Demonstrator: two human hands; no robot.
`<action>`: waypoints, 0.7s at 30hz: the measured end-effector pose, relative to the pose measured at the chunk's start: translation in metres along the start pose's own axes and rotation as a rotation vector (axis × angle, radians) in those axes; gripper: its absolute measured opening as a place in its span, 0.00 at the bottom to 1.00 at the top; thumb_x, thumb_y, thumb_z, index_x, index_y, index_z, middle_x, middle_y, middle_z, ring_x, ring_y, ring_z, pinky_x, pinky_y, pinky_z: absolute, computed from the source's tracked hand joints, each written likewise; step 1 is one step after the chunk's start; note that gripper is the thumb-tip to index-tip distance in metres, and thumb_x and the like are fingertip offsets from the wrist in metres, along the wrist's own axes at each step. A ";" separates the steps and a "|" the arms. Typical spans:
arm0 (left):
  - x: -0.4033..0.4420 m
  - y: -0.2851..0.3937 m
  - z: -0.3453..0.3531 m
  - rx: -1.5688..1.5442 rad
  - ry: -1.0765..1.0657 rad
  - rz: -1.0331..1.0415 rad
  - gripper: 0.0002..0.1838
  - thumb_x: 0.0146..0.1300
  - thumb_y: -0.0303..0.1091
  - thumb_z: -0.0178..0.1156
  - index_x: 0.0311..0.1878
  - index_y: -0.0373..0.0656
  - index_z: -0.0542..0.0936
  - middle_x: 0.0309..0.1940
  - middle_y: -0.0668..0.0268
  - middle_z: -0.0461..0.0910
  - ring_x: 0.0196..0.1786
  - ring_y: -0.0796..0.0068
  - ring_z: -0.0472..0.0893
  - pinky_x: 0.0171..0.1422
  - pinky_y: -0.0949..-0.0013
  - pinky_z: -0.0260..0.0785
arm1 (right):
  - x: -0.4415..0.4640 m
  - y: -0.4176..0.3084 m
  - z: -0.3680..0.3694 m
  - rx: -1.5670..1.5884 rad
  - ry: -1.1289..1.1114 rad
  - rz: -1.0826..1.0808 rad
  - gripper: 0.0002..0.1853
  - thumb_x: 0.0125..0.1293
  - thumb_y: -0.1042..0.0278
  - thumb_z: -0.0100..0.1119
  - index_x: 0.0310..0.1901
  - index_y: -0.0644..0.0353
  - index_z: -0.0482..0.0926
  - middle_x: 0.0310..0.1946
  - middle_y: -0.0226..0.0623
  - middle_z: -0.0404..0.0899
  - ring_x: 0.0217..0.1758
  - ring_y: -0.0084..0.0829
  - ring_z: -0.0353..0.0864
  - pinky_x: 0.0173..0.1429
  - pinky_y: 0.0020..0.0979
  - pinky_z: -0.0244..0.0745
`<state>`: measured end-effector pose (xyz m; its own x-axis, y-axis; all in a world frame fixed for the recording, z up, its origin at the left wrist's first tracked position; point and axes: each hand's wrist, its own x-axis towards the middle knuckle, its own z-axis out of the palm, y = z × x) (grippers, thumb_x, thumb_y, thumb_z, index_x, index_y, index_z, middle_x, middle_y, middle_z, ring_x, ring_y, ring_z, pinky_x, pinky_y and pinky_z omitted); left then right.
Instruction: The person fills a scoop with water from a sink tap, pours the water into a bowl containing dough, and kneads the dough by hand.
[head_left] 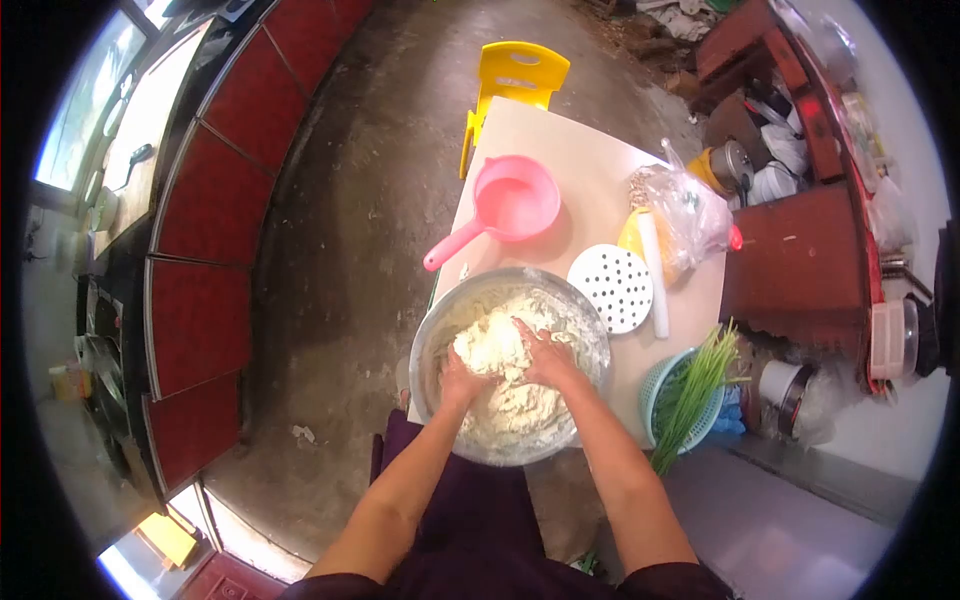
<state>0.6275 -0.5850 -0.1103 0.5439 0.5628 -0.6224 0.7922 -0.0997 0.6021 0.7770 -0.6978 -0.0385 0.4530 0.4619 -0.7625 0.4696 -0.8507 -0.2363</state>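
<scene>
A large metal basin (428, 310) stands at the near end of the table, its inner wall dusted with flour. Inside lies rough, pale dough (515, 405) with loose floury bits around it. My left hand (461, 378) grips the dough from the left side, with its fingers partly hidden by the lump. From the right, my right hand (546, 356) holds the same lump, its fingers curled into it and coated with flour. Between my hands the dough bulges upward.
On the table (590, 150) are a pink ladle (517, 198), a white perforated disc (611, 289), a white rolling pin (654, 275) and plastic bags (690, 215). A blue-green basket (655, 395) of long green vegetables (700, 390) stands right. A yellow chair (520, 72) is beyond.
</scene>
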 end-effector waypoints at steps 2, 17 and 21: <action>0.012 0.002 -0.002 -0.034 -0.014 0.005 0.54 0.33 0.45 0.77 0.66 0.43 0.59 0.55 0.52 0.73 0.60 0.54 0.72 0.63 0.57 0.64 | 0.025 0.003 -0.004 0.022 0.002 -0.028 0.54 0.45 0.67 0.66 0.70 0.22 0.44 0.70 0.53 0.52 0.71 0.51 0.57 0.69 0.45 0.61; -0.076 0.057 -0.005 -0.004 0.168 0.195 0.28 0.45 0.34 0.65 0.53 0.44 0.71 0.42 0.49 0.74 0.46 0.46 0.77 0.48 0.51 0.70 | -0.011 0.059 0.009 0.503 0.202 -0.266 0.34 0.40 0.72 0.69 0.55 0.45 0.75 0.51 0.38 0.77 0.56 0.40 0.75 0.60 0.34 0.70; -0.084 0.056 -0.007 -0.069 0.294 0.218 0.30 0.43 0.32 0.66 0.54 0.44 0.70 0.42 0.50 0.73 0.45 0.46 0.76 0.46 0.51 0.70 | -0.021 0.052 0.022 0.380 0.339 -0.247 0.33 0.41 0.68 0.71 0.55 0.43 0.75 0.53 0.39 0.75 0.56 0.41 0.75 0.59 0.34 0.70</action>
<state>0.6247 -0.6319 -0.0209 0.5869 0.7473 -0.3114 0.6405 -0.1933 0.7432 0.7751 -0.7576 -0.0480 0.6119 0.6603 -0.4354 0.3149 -0.7084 -0.6317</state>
